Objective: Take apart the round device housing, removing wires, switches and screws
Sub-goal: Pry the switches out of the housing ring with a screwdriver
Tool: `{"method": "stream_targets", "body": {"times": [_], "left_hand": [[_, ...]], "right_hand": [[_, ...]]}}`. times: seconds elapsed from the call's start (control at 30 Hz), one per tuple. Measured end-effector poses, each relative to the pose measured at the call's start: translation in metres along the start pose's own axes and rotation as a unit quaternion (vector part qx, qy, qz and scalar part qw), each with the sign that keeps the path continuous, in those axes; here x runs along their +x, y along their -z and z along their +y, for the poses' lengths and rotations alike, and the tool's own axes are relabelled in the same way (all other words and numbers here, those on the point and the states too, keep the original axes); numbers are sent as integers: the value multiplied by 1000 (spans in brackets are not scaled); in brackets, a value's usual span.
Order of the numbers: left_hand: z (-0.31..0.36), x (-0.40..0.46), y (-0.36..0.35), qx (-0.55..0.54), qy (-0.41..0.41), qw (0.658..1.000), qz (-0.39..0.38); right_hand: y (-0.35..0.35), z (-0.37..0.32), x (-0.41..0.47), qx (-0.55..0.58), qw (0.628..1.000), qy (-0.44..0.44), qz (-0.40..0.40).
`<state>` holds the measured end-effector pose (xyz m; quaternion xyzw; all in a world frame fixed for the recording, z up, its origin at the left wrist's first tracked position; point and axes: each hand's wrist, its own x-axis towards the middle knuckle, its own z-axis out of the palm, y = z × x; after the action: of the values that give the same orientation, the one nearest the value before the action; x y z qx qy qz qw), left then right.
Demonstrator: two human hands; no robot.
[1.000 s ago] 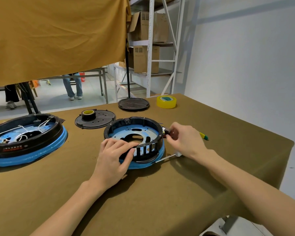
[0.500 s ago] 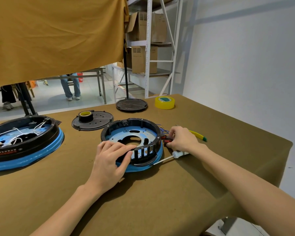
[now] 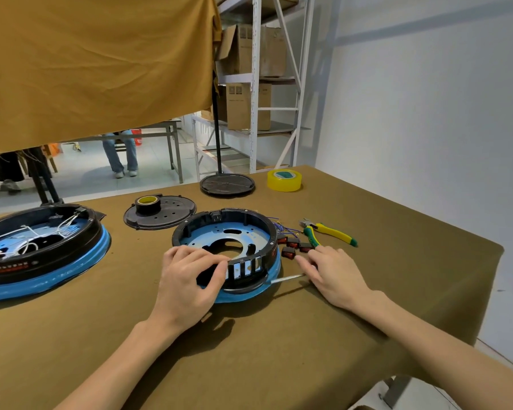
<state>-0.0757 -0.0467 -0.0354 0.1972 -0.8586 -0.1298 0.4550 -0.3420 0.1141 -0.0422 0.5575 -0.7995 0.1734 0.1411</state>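
Observation:
The round housing (image 3: 251, 224), a black ring on a blue base plate, lies in the middle of the table. My left hand (image 3: 187, 279) grips its near-left rim, thumb against the slotted wall. Several red-and-black switches (image 3: 293, 246) lie loose just right of the housing, with thin purple wires (image 3: 282, 229) beside them. My right hand (image 3: 333, 273) rests palm down right of the housing, fingers closed over a screwdriver's handle. Only the screwdriver's metal shaft (image 3: 288, 279) shows, pointing at the housing's blue edge.
Yellow-green pliers (image 3: 330, 233) lie behind my right hand. A bigger blue-and-black housing (image 3: 57, 261) with white wires sits at the left. Farther back are a black cover (image 3: 172, 217) carrying a tape roll, a black disc (image 3: 227, 184) and yellow tape (image 3: 284, 179). The table's edge runs along the right.
My right hand left the switches beside the housing and moved down to the right onto the screwdriver handle. My left hand stayed on the rim.

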Motion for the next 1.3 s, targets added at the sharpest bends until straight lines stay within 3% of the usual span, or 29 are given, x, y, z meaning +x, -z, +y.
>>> {"method": "stream_targets", "body": {"times": [0.13, 0.23, 0.37, 0.47, 0.63, 0.77, 0.93, 1.0, 1.07, 1.17, 1.23, 1.3], "left_hand": [[-3, 9, 12, -11, 40, 997, 62], [3, 13, 23, 33, 84, 995, 34], [37, 23, 26, 46, 82, 990, -105], [70, 35, 5, 104, 55, 966, -230], [88, 56, -29, 229, 61, 931, -276], [72, 56, -6, 105, 90, 931, -338], [42, 54, 67, 61, 95, 873, -475], [34, 52, 83, 87, 145, 867, -469], [34, 50, 80, 105, 169, 885, -421], [52, 42, 49, 77, 140, 931, -329], [65, 38, 24, 69, 120, 940, -311], [71, 33, 5, 131, 77, 941, -301]], "right_hand": [[5, -1, -7, 4, 988, -138, 70], [6, -2, -6, 3, 978, -191, 88], [3, -4, 0, -46, 973, -211, 78], [1, -5, 2, -78, 971, -216, 66], [3, -8, -1, -72, 968, -228, 80], [4, -7, -2, -55, 966, -236, 92], [4, -4, 0, -26, 961, -253, 110], [4, -4, -1, -15, 957, -263, 125], [5, -4, -2, -7, 956, -260, 136], [7, -5, -2, -4, 955, -262, 135], [8, -6, -3, -1, 954, -269, 132], [9, -7, -4, -6, 954, -272, 127]]}}
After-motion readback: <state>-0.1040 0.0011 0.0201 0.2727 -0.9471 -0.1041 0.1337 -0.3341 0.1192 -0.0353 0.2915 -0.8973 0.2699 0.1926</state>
